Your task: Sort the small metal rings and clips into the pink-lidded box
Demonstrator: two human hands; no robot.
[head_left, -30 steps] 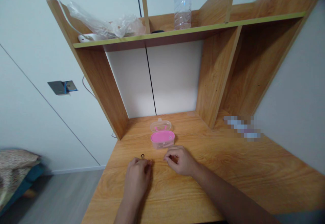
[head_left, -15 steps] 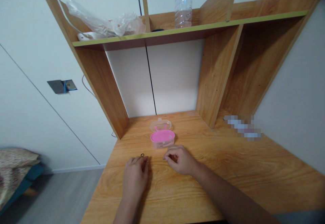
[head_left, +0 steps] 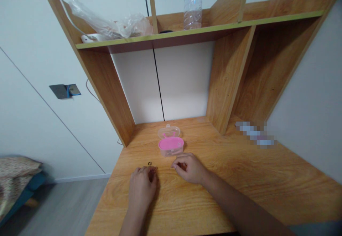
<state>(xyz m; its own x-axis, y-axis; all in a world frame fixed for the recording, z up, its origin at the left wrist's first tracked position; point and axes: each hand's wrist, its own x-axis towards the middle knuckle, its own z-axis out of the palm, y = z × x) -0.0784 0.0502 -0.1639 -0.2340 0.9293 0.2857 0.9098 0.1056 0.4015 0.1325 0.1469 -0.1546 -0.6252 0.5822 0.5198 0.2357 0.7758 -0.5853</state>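
My left hand (head_left: 142, 186) rests on the wooden desk (head_left: 187, 207), fingers curled and thumb close to the index fingertip. Anything between those fingertips is too small to make out. Just beyond its knuckles lies a small black ring-shaped band (head_left: 150, 163), like a hair tie. To the right, my right hand (head_left: 190, 168) is closed in a pinch, thumb against index finger; what it holds, if anything, cannot be made out. Behind it stands a small clear oval box (head_left: 171, 152) with a pink inner lid (head_left: 171, 143). Its transparent outer lid (head_left: 169, 132) is tipped open toward the back.
Above the desk runs a wooden shelf (head_left: 184, 32) carrying a plastic bottle (head_left: 192, 6) and a crumpled clear bag (head_left: 133, 25). An upright panel (head_left: 226, 86) stands right of the box. A blurred-out item (head_left: 255, 134) lies at the right, by the wall.
My left hand's fingers have shifted slightly, with a little more gap between thumb and index finger. The black band shows slightly more fully. My right hand and the box stay put.
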